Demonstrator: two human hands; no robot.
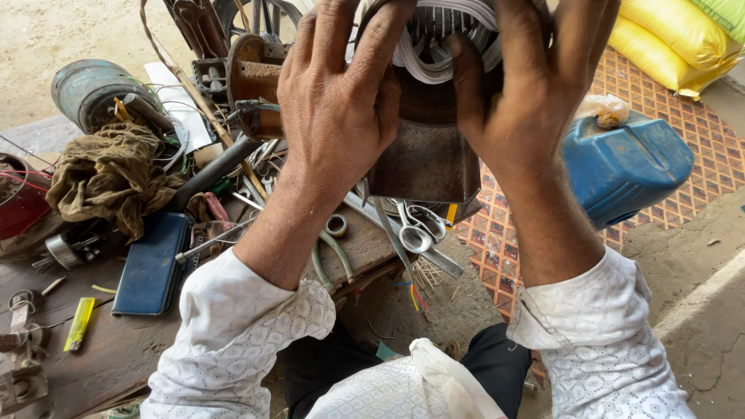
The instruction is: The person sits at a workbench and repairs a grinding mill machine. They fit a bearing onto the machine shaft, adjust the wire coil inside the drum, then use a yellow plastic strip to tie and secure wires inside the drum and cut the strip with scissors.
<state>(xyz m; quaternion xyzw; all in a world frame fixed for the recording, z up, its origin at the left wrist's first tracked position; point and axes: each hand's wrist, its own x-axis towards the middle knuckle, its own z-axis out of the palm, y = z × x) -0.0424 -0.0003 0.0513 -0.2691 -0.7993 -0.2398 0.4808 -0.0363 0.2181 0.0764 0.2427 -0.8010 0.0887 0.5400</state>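
A rusty brown motor housing with pale winding wires showing at its top is held up in front of me. My left hand clasps its left side, fingers curled over the windings. My right hand grips its right side, thumb pressed into the wire bundle. Both arms wear white patterned sleeves. The far side of the housing is hidden by my hands.
A wooden bench at the left carries scissors, a dark blue wallet case, a yellow lighter, a crumpled brown rag, a grey-blue cylinder and loose tools. A blue jerrycan and yellow sacks lie at the right.
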